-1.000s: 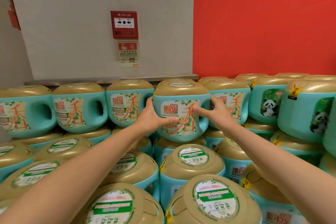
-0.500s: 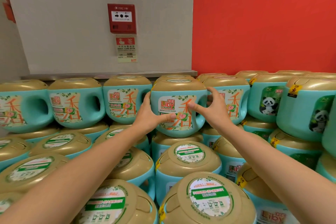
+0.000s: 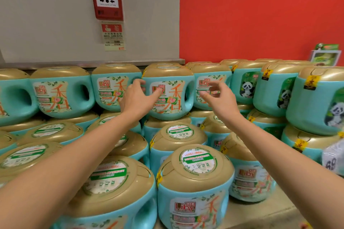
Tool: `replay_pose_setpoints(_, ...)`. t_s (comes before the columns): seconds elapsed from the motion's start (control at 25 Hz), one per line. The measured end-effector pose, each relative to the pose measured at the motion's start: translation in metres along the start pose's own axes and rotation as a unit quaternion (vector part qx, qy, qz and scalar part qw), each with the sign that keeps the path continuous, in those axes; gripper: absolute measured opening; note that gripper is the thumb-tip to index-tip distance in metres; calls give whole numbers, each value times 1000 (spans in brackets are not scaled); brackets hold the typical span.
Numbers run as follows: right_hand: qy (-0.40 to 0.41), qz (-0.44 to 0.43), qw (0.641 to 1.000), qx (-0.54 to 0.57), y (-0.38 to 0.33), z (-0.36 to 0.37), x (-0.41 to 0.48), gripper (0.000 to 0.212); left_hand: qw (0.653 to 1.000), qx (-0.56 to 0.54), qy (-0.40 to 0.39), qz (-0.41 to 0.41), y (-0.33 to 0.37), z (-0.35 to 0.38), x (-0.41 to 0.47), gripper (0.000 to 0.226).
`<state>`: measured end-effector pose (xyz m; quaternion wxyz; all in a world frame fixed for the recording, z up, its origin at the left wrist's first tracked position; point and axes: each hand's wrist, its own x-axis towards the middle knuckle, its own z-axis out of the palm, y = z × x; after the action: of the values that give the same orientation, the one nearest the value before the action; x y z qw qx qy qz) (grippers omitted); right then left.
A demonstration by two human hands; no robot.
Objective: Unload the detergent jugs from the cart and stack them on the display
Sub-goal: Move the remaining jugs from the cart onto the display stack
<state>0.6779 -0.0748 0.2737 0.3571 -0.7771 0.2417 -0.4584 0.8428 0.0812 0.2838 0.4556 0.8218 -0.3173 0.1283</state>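
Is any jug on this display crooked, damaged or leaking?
Nothing stands out. The jug between the left hand and right hand stands upright, level with the neighbouring jugs, lid on; no spill shows.

Top-row jug (image 3: 175, 102) upright at frame centre, gold cap up, Liby label facing camera, handle hole at its 3 o'clock. Left hand (image 3: 136, 96) at its 9 o'clock, fingers spread, thumb across the label; contact unclear. Right hand (image 3: 220, 98) at its 3 o'clock, fingers loosely curled, holding nothing. Panda-label jugs (image 3: 246, 85) at frame 3 o'clock. Fire alarm box (image 3: 107, 3) at 11, on grey wall (image 3: 46, 15).
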Motion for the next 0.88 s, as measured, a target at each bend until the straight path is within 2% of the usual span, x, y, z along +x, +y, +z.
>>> replay_pose_setpoints(0.08, 23, 6, 999, 49, -5, -24, -28, 32, 997, -54, -30, 48, 13, -15, -18, 39)
replay_pose_setpoints(0.2, 42, -23, 995, 90, -8, -68, -82, 12, 969, -209, -84, 106, 39, -30, -68, 14)
replay_pose_setpoints(0.36, 41, -53, 991, 114, 3, -137, -152, 14, 920, -322, -154, 160, 72, -21, -156, 14)
replay_pose_setpoints(0.56, 80, -7, 990, 115, 51, -240, -222, 18, 887, -386, -233, 102, 118, 55, -262, 17)
replay_pose_setpoints(0.72, 117, 76, 986, 96, 111, -343, -273, 20, 876, -382, -285, 71, 174, 145, -353, 18)
replay_pose_setpoints(0.88, 110, 158, 980, 57, 178, -422, -308, 18, 872, -368, -324, -14, 216, 229, -423, 14)
